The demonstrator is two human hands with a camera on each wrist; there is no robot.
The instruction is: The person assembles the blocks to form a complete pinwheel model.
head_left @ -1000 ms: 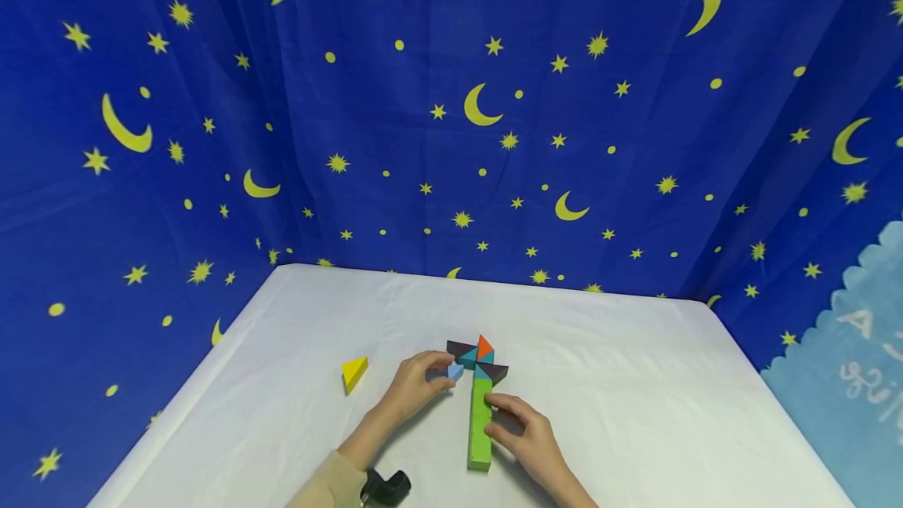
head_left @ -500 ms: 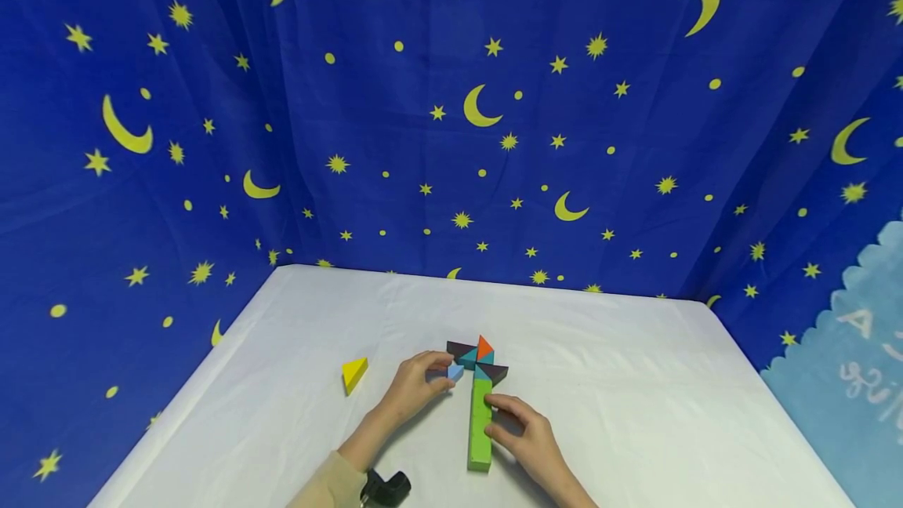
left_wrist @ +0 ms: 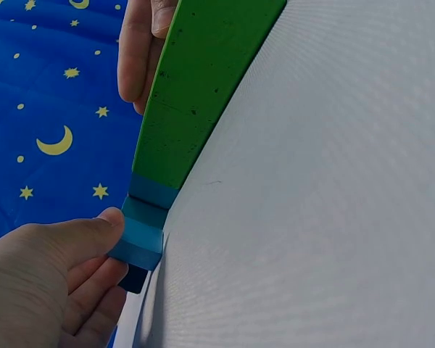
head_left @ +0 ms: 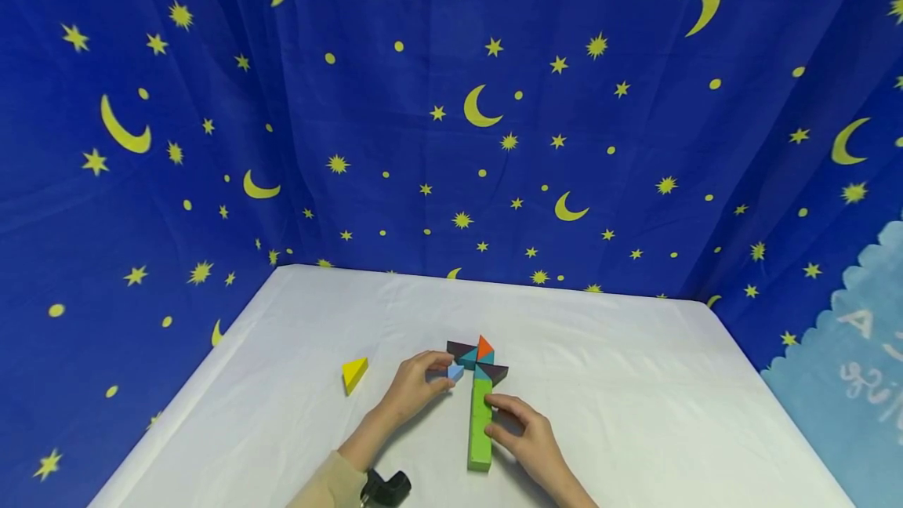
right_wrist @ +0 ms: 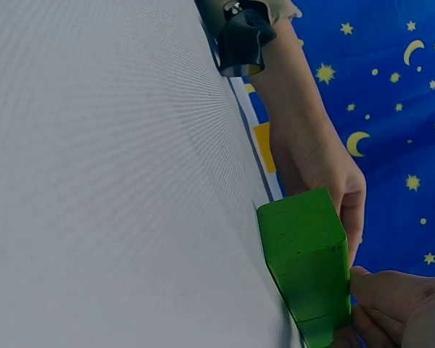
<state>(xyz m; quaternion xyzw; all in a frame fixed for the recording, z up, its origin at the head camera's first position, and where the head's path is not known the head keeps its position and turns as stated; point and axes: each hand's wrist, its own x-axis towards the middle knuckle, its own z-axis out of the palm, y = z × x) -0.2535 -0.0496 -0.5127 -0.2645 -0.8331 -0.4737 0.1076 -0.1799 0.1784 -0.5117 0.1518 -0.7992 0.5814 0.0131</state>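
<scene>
My left hand [head_left: 412,386] pinches a small light-blue triangular block [head_left: 455,372] between thumb and fingers. In the left wrist view the thumb lies at the near side of this blue block [left_wrist: 139,245]. Just right of it runs a long green bar of blocks [head_left: 480,426], with a pinwheel of triangular blocks at its far end: dark ones [head_left: 496,372], teal ones [head_left: 469,359] and an orange one [head_left: 484,347]. My right hand [head_left: 527,439] rests thumb and fingertip against the bar's right side. The right wrist view shows the bar's green end [right_wrist: 304,239] close up.
A yellow triangular block [head_left: 355,375] lies apart on the left of the white-covered table [head_left: 621,382]. A black camera mount [head_left: 385,488] sits at the left wrist. Blue star-and-moon cloth [head_left: 423,139] hangs behind and at the sides.
</scene>
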